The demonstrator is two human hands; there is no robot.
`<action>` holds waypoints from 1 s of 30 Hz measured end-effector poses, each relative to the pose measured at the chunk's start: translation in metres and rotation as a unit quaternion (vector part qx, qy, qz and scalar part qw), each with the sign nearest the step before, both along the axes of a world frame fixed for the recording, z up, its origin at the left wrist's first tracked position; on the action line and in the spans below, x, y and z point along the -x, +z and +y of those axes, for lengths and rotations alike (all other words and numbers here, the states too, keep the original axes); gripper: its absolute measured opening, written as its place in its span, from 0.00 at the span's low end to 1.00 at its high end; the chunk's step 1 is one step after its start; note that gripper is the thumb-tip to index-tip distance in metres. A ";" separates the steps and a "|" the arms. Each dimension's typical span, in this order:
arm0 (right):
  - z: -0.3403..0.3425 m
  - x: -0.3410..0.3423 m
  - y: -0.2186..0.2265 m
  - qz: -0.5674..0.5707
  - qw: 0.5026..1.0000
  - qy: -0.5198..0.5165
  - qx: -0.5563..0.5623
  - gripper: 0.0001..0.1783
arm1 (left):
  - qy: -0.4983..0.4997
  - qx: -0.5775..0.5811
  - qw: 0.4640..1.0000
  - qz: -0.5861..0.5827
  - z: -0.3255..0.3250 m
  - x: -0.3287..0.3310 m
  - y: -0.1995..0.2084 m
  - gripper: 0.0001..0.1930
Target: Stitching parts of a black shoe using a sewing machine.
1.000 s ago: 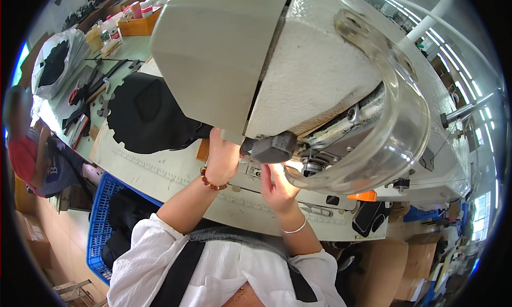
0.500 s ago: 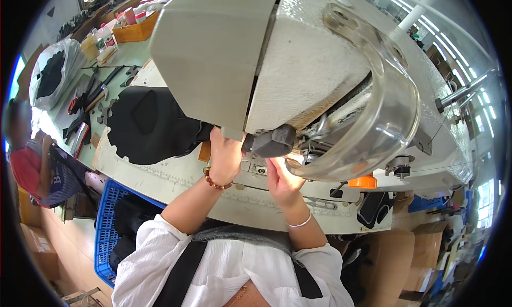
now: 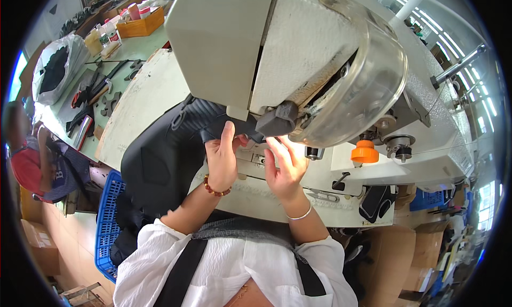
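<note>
A black fabric piece (image 3: 154,152) with a padded panel and a ribbed, gathered part lies bent on the sewing machine table, draping over its front edge at the left. My left hand (image 3: 221,160), with a beaded bracelet, grips its narrow end below the machine head, thumb on top and the other fingers partly hidden beneath. My right hand (image 3: 287,168), with a silver bangle, is by the right tip of that end, thumb and fingers apart, fingertips at the cloth. Above both hands is the sewing machine (image 3: 314,51); a dark grey padded block (image 3: 277,119) on it hides the needle area.
A clear curved guard (image 3: 368,88) and an orange knob (image 3: 365,152) sit right of my hands. A blue basket (image 3: 109,221) with black pieces stands below left. Tools lie on the green table (image 3: 144,46). A person (image 3: 32,166) is at far left.
The black piece has swung from the table's left side toward me and now hangs over the front edge. My left thumb has come up on top; my right fingers have spread.
</note>
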State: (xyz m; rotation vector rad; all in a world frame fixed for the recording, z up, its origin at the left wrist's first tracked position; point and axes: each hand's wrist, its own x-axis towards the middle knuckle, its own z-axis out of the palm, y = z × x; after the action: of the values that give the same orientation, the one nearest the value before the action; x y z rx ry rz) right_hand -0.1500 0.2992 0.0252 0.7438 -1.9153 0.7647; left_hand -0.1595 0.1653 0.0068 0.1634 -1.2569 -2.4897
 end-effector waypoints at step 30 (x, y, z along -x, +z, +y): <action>0.004 0.005 -0.003 -0.011 1.000 -0.021 -0.002 0.13 | 0.074 0.088 0.993 -0.028 0.019 -0.020 -0.012 0.21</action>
State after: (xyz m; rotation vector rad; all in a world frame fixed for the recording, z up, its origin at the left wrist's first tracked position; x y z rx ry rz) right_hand -0.1553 0.3029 0.0226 0.6983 -1.9464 0.7458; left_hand -0.1396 0.1846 -0.0055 0.2725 -1.4262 -2.2514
